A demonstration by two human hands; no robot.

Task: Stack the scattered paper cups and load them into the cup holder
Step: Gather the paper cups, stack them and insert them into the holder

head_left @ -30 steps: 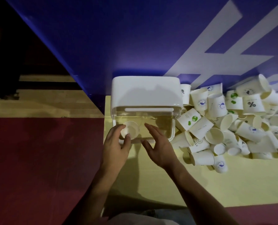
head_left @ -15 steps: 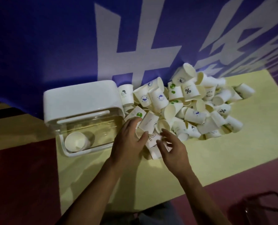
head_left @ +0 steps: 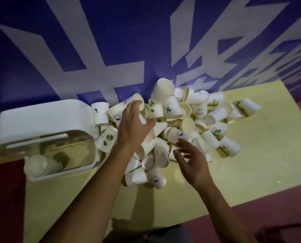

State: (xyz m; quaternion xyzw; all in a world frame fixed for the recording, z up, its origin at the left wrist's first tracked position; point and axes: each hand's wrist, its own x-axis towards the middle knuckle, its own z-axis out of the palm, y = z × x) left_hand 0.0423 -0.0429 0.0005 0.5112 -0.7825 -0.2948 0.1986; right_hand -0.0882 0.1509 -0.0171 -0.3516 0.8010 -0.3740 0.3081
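Step in hand: gathering. Nothing is stacked in my hands yet; both are out over the heap to pick cups.

Left hand (head_left: 134,125): spread, fingers straight, thumb out to the side. It lies over the middle of the pile of cups (head_left: 199,109) and grips nothing that I can see. I cannot tell whether the fingertips touch a cup.

Right hand (head_left: 192,162): spread and loose, holding nothing. It hovers at the near edge of the pile, fingertips just beside a blue-printed cup (head_left: 178,135).

The pile sits on the yellow bench (head_left: 251,172) against the blue banner (head_left: 146,41). Its left edge touches the cup holder (head_left: 41,118).

Next move, as I judge it: close on one cup, turn its mouth the same way as another, and nest them. The cups lie at all angles, some mouth up and some on their sides, so each needs turning first. They are thin paper, so a light grip is needed or the rim will buckle.

Count:
- hands: two
- cup holders: one, with a white top and clear body
- cups in the holder: one cup in the holder (head_left: 39,166), lying on its side; I cannot tell whether more are nested in it
- loose cups: some forty showing at least in part, with more buried; no exact count is possible

Most of the job is ahead.
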